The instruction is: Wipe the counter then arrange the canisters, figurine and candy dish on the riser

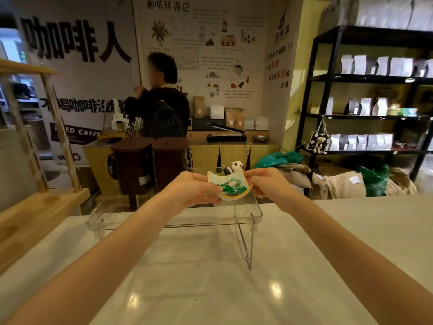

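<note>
The candy dish (230,187) was a small crescent of glossy white ceramic with an orange rim, its two horns pointing away from the person and its long axis running left to right. Green-wrapped sweets (230,186) lay in its hollow. The left hand (194,187) pinched its left end, thumb on top, and the right hand (264,181) gripped the right end, holding it over the right part of the riser (246,214) (clear plastic top, thin wire legs). Just behind the dish stood a panda figurine (233,167), black and white, smooth. Two dark brown canisters (150,164), squarish with flat lids, stood side by side at the riser's left. The counter (210,277) was pale, polished stone reflecting ceiling lights. Beyond it were a person in dark clothes, postered walls, and black shelving (365,90) with pale bags.
</note>
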Demonstrator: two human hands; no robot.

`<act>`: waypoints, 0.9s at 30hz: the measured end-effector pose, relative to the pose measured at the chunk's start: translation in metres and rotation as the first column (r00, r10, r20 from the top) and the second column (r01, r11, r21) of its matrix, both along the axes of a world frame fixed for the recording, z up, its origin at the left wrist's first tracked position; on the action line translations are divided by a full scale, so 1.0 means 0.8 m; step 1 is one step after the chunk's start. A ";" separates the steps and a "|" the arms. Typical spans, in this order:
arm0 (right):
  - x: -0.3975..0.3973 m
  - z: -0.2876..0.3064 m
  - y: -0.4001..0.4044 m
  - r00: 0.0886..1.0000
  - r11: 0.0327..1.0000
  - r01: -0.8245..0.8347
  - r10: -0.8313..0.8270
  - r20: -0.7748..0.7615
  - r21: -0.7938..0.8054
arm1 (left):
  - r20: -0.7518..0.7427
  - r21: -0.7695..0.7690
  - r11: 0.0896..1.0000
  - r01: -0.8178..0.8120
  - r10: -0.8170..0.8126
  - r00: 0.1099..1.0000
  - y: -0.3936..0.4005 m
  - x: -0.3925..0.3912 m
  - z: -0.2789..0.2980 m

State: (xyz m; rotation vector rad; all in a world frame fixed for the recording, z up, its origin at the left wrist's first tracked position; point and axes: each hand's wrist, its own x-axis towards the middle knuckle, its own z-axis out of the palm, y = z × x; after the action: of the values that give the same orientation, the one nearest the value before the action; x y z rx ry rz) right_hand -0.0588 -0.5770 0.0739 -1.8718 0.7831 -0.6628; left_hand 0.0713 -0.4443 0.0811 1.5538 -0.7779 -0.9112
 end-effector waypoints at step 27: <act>-0.053 -0.028 0.064 1.000 0.941 -0.019 0.021 0.003 -0.337 | 0.592 0.034 0.992 -0.123 0.079 0.802 -0.002 -0.009 0.001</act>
State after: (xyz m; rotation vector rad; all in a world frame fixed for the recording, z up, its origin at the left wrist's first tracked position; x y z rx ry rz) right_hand -0.1014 -0.5260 0.0511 -2.1825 0.6760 -0.8310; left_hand 0.0642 -0.4461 0.0817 1.9555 -1.0930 -0.3604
